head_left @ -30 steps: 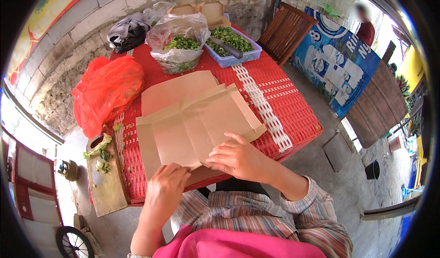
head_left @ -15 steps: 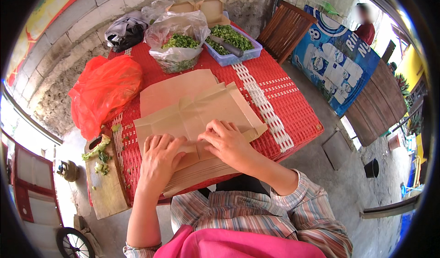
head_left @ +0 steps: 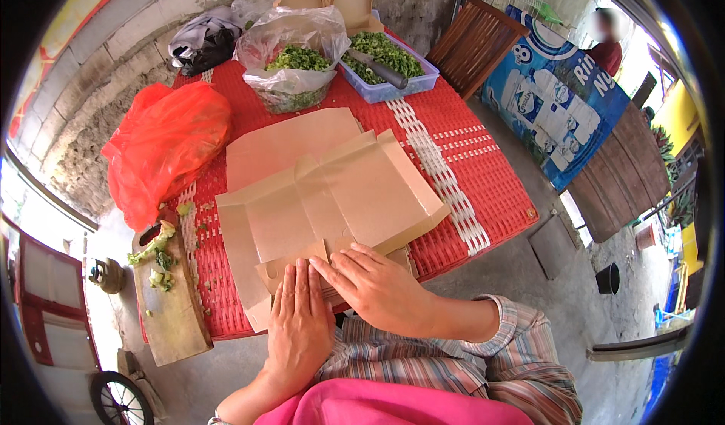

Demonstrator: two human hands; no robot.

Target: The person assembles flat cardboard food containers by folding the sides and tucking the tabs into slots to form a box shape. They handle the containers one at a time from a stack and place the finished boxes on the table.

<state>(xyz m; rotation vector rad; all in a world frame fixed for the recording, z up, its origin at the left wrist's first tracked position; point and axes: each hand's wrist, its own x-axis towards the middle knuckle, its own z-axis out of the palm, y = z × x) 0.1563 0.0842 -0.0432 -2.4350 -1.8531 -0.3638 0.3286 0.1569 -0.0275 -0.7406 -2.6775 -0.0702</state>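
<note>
A brown cardboard food box lies unfolded in front of me, its creased panels spread and its right side wall raised. My left hand lies flat with fingers stretched over the near flap, which is turned up from the box. Fingers extended, my right hand rests at the right part of that same near edge, its fingertips beside the left ones. Neither hand is closed around anything; the thumbs are partly hidden. Under the box, another flat cardboard sheet sticks out toward the far side.
A red woven table carries a red plastic bag, a clear bag of chopped greens, and a blue tub of greens with a knife. Vegetable scraps lie on a wooden board at left. A person stands far right.
Both hands have drawn nearer to me and flattened from curled fingers onto the near flap, which has come up. The box's right wall stands higher.
</note>
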